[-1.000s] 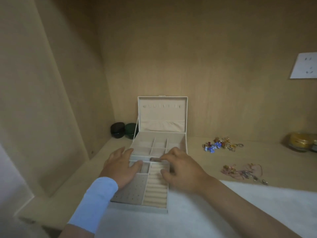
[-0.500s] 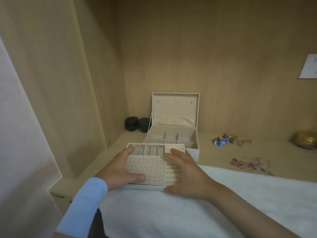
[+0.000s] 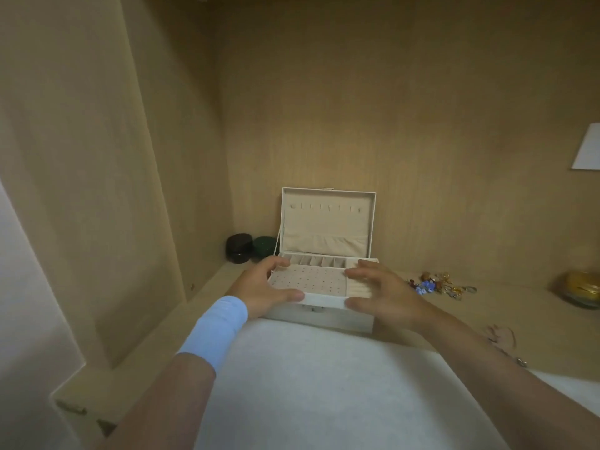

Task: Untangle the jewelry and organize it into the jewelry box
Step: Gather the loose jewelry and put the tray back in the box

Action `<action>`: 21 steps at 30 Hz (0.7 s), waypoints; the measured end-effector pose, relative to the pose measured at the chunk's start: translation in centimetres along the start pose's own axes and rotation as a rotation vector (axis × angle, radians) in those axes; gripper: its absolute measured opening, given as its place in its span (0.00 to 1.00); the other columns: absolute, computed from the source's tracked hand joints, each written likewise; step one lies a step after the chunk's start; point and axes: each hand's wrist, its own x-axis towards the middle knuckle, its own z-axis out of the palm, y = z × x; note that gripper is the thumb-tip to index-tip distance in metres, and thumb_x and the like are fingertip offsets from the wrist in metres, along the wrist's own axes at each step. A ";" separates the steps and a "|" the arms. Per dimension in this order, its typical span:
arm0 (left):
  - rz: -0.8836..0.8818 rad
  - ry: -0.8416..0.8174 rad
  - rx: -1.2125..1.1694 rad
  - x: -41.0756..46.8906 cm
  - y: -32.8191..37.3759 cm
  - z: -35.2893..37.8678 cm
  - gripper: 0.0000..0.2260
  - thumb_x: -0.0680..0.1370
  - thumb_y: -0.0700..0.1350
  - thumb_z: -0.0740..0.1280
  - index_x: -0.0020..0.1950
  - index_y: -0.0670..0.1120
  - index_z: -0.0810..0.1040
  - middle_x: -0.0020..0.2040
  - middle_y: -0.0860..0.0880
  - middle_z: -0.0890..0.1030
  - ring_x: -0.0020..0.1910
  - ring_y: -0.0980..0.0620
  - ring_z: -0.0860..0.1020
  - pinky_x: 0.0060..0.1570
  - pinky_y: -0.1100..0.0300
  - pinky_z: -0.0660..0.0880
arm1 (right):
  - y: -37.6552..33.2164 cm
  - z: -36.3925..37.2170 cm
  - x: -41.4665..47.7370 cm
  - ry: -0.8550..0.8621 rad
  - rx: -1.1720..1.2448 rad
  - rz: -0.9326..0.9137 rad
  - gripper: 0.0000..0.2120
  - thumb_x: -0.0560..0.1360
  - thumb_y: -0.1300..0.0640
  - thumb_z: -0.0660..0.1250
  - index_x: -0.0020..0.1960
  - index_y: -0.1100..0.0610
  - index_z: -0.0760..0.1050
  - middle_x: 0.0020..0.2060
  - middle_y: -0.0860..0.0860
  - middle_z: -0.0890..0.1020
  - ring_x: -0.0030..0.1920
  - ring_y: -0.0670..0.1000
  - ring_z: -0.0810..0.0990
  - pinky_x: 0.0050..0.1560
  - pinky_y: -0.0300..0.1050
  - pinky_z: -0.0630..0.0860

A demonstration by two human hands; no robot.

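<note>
A cream jewelry box (image 3: 324,319) stands against the back wall with its lid (image 3: 328,222) upright. Its removable tray (image 3: 308,280), with a dotted earring panel and ring rolls, sits over the box's top. My left hand (image 3: 259,293) grips the tray's left end, thumb on the front edge and fingers over the far edge. My right hand (image 3: 383,293) holds the right end the same way. A tangle of blue and gold jewelry (image 3: 438,285) lies to the right of the box. A second, thinner tangle (image 3: 501,336) lies nearer, beside my right forearm.
A white cloth (image 3: 324,384) covers the shelf in front of the box. A dark jar (image 3: 239,248) and a green jar (image 3: 264,243) sit in the back left corner. A gold-lidded jar (image 3: 581,287) stands at far right. Wooden walls close the left side and back.
The tray, held in front of the box half a second ago, has moved back and now lies over the box's top. Both hands travelled with it.
</note>
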 end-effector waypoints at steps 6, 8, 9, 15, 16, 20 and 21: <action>-0.026 -0.043 0.100 2.8 -1.6 0.4 0.25 0.70 0.58 0.75 0.65 0.59 0.73 0.67 0.55 0.74 0.63 0.52 0.73 0.65 0.56 0.70 | 1.2 1.2 3.8 -0.034 -0.064 0.004 0.30 0.70 0.47 0.77 0.70 0.42 0.74 0.77 0.46 0.62 0.76 0.43 0.60 0.72 0.35 0.54; -0.011 -0.043 0.121 3.0 -1.9 0.5 0.24 0.73 0.57 0.73 0.67 0.58 0.72 0.69 0.54 0.72 0.64 0.51 0.72 0.65 0.59 0.69 | 1.4 1.5 4.6 -0.060 -0.077 0.014 0.31 0.69 0.43 0.76 0.71 0.40 0.72 0.78 0.46 0.61 0.78 0.46 0.57 0.77 0.43 0.54; 0.003 -0.056 0.150 3.2 -2.0 0.7 0.23 0.75 0.57 0.71 0.69 0.57 0.71 0.71 0.54 0.69 0.67 0.51 0.70 0.66 0.59 0.67 | 1.6 1.6 4.9 -0.072 -0.086 0.024 0.33 0.67 0.39 0.74 0.71 0.38 0.71 0.78 0.45 0.60 0.79 0.48 0.56 0.79 0.48 0.53; 0.032 -0.064 0.265 3.8 -2.4 1.4 0.23 0.79 0.55 0.65 0.74 0.58 0.66 0.79 0.56 0.55 0.78 0.50 0.51 0.75 0.49 0.53 | 1.8 2.4 4.8 -0.097 -0.208 0.021 0.33 0.72 0.34 0.69 0.75 0.34 0.63 0.80 0.44 0.54 0.81 0.55 0.45 0.79 0.60 0.45; 0.030 -0.058 0.264 3.9 -2.6 1.4 0.23 0.79 0.55 0.65 0.74 0.58 0.66 0.79 0.56 0.55 0.78 0.50 0.51 0.75 0.49 0.53 | 1.7 2.5 4.8 -0.115 -0.229 0.032 0.33 0.73 0.34 0.68 0.75 0.35 0.62 0.81 0.44 0.53 0.81 0.56 0.43 0.79 0.60 0.44; 0.007 -0.104 0.297 4.1 -3.2 1.3 0.22 0.80 0.53 0.65 0.73 0.59 0.67 0.78 0.55 0.58 0.77 0.50 0.54 0.76 0.49 0.54 | 1.1 3.2 4.9 -0.189 -0.375 0.076 0.33 0.75 0.31 0.61 0.77 0.35 0.56 0.81 0.46 0.48 0.80 0.58 0.37 0.77 0.61 0.35; 0.000 -0.120 0.304 4.1 -3.2 1.5 0.21 0.80 0.53 0.64 0.74 0.59 0.67 0.78 0.55 0.57 0.77 0.50 0.53 0.76 0.49 0.53 | 1.1 3.3 4.9 -0.200 -0.397 0.081 0.33 0.76 0.31 0.60 0.77 0.35 0.56 0.81 0.46 0.47 0.80 0.58 0.36 0.77 0.61 0.34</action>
